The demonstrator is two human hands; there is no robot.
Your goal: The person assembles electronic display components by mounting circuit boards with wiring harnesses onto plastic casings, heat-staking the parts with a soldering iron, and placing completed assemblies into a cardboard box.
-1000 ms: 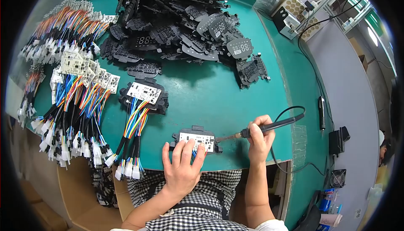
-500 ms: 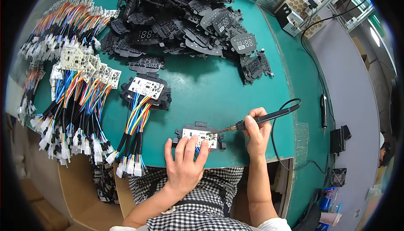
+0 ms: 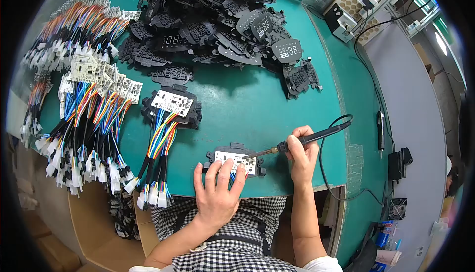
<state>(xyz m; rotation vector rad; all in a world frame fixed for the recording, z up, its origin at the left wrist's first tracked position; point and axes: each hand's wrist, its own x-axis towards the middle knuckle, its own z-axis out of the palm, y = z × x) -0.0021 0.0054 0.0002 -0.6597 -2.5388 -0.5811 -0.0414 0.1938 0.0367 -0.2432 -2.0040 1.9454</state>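
In my right hand (image 3: 303, 157) is a soldering iron (image 3: 316, 136), held like a pen, its tip touching or just above the right part of a white circuit board (image 3: 223, 157). That board lies in a black plastic housing (image 3: 236, 146) near the table's front edge. My left hand (image 3: 217, 193) rests with spread fingertips on the board's lower edge, pressing on it. Blue and red wires show between those fingers; the rest of them is hidden under the hand. Farther left, a second white board (image 3: 172, 102) with coloured wires sits on black housings.
Black display housings (image 3: 213, 29) are heaped at the back. Wired boards (image 3: 94, 74) with white connectors are piled at the left. The iron's cord (image 3: 321, 173) loops across the right side. A black pen-shaped tool (image 3: 380, 131) and a small fan (image 3: 398, 208) are at the right.
Hardly anything differs. The rear end of the soldering iron and its cord have shifted very slightly; both hands and the board stay in place.
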